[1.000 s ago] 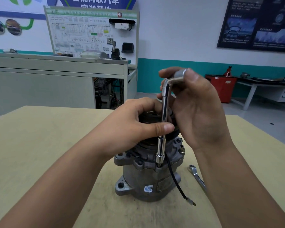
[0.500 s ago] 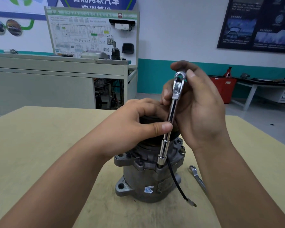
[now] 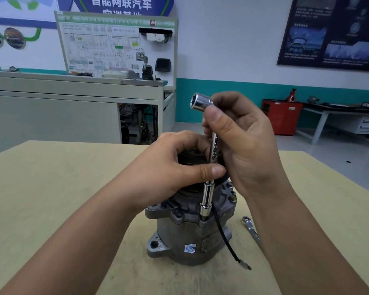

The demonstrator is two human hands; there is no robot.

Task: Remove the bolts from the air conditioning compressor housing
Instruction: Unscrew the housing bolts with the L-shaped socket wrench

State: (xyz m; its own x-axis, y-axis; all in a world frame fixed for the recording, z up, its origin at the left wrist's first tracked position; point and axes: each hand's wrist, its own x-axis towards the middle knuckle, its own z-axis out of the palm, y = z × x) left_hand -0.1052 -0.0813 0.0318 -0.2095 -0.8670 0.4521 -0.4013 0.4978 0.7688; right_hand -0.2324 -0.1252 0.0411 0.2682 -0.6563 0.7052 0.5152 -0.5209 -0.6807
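Observation:
A grey metal compressor (image 3: pixel 185 237) stands upright on the wooden table (image 3: pixel 51 188). A chrome L-shaped socket wrench (image 3: pixel 207 199) stands almost upright, its lower socket seated on a bolt at the housing's front flange. My right hand (image 3: pixel 243 150) grips the wrench's upper bend, whose open socket end points up and left. My left hand (image 3: pixel 173 167) grips the black pulley on top of the compressor, thumb against the wrench shaft. Another bolt (image 3: pixel 233 198) shows on the flange's right side. The bolt under the socket is hidden.
A black wire with a metal terminal (image 3: pixel 228 243) hangs from the compressor onto the table. A ring spanner (image 3: pixel 250 228) lies on the table right of it. A grey workbench with a wiring display board (image 3: pixel 115 43) stands behind, and a red box (image 3: pixel 281 116) at the far right.
My right hand has kept turning the wrench's top: its bent end swung from pointing right, through facing me, to pointing up-left. My left hand and the compressor stayed put.

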